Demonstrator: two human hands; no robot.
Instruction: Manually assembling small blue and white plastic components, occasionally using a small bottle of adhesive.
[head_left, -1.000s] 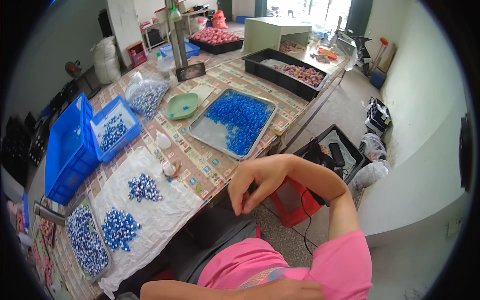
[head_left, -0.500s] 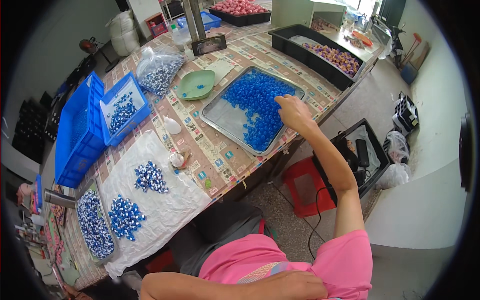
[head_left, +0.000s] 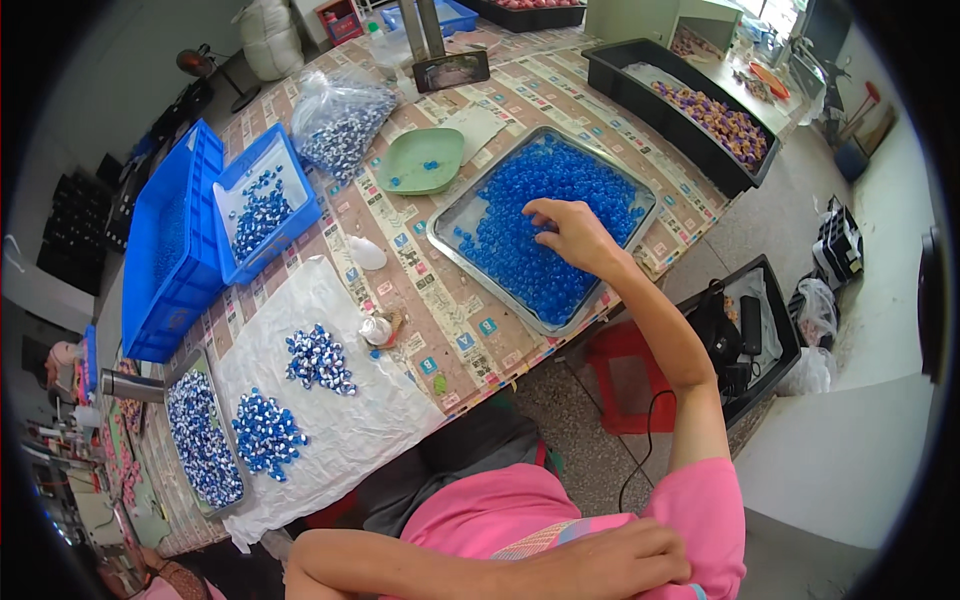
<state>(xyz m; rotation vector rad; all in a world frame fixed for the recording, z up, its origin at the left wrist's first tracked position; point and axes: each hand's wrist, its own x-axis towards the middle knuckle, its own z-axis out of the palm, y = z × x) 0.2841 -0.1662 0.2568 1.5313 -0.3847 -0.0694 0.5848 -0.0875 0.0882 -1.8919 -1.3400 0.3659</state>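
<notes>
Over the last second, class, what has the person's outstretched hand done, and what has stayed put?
The right hand went from raised near the body out to the metal tray, and now rests palm-down on the blue beads. The left hand stayed resting by the body. The green dish and blue crates are unmoved.

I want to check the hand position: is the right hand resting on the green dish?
No, the right hand lies on the blue beads in the metal tray; the green dish is apart.

Long table (head_left: 470,330) with patterned cover; speckled floor (head_left: 590,440); pale wall (head_left: 80,70); daylight from upper right.
</notes>
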